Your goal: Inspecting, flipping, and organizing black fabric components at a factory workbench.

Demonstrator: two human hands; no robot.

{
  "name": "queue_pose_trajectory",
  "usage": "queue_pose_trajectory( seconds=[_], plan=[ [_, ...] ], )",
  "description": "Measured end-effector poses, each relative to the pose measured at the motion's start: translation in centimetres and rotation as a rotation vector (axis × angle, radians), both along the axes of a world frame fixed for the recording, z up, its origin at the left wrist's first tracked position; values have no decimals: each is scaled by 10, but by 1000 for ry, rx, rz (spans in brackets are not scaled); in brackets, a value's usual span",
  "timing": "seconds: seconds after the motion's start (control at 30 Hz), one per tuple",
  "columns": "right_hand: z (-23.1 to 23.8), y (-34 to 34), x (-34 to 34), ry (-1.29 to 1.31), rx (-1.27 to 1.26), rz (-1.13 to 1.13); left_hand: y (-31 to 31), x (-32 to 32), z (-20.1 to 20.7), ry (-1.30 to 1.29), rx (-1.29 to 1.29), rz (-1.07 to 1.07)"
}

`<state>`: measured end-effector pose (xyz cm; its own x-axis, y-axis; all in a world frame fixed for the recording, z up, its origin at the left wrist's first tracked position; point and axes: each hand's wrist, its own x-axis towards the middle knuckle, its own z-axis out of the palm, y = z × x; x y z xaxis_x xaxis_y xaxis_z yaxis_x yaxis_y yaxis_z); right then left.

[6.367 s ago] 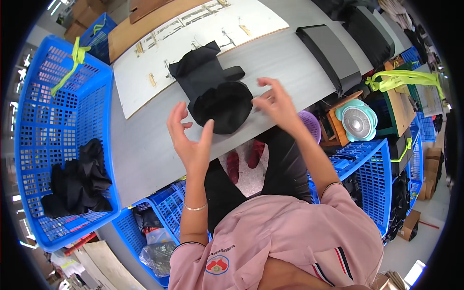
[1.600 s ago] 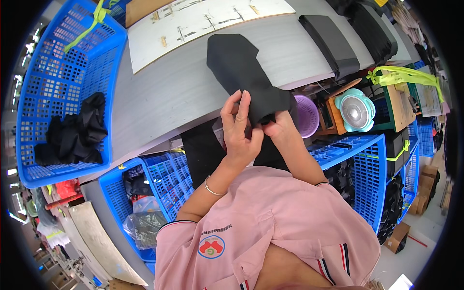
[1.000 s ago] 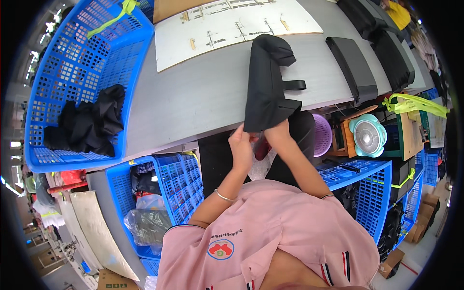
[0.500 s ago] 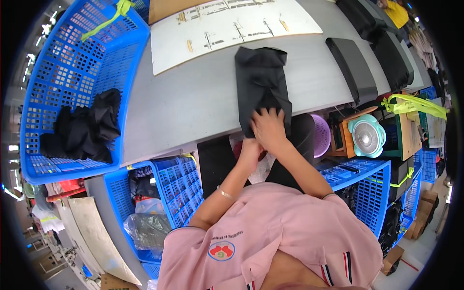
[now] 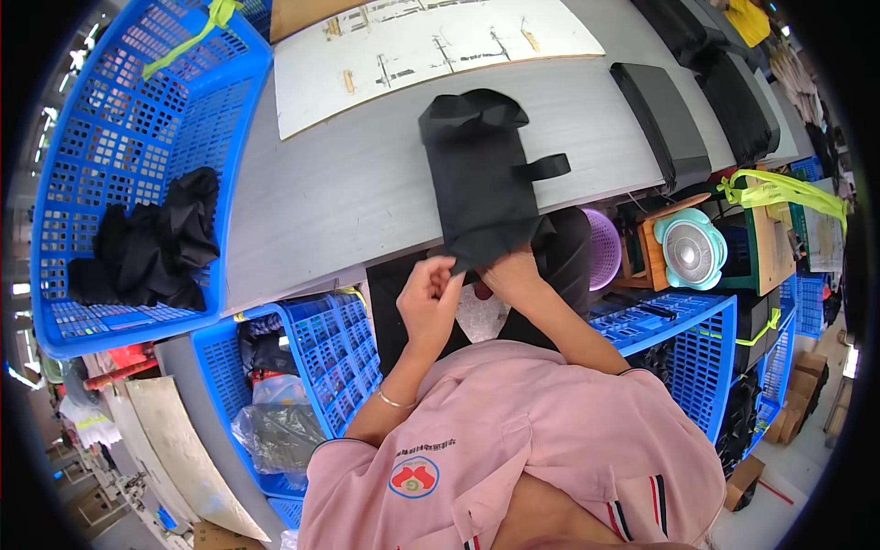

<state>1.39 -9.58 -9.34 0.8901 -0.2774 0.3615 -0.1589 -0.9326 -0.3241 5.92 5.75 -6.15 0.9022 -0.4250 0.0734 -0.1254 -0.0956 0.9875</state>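
A black fabric bag (image 5: 481,183) lies lengthwise over the front edge of the grey table, its near end hanging past the edge toward me. Its far end bulges up in folds, and a short black strap loop (image 5: 547,167) sticks out from its right side. My right hand (image 5: 511,273) grips the near end, its fingers mostly hidden under the fabric. Beside the near left corner is my left hand (image 5: 428,301), its fingers loosely bent and the thumb apart from them. The left fingertips are at the fabric's edge, without a visible grip on it.
A blue crate (image 5: 225,275) holding crumpled black fabric stands at the left. A marked white board (image 5: 440,69) lies at the back of the table (image 5: 321,202). Flat black cases (image 5: 662,124) sit at the right, above a purple basket (image 5: 600,249) and teal fan (image 5: 692,249).
The bag is flatter, and its side loop now shows. My right hand has gone from on top of the fabric to beneath its near end. My left hand has moved out to the left.
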Motion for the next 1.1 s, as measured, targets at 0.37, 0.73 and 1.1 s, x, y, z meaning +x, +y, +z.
queue_pose_trajectory(
  seconds=[0.37, 0.73, 1.1],
  plan=[
    [48, 37, -60, 284, 332, 325, -10, 35, -5, 790, -468, -126],
    [95, -44, -82, 23, 1567, -235, 10, 19, -18, 632, -93, -410],
    [44, -34, -131, -199, 1036, -339, -18, -12, -15, 653, -203, -502]
  ],
)
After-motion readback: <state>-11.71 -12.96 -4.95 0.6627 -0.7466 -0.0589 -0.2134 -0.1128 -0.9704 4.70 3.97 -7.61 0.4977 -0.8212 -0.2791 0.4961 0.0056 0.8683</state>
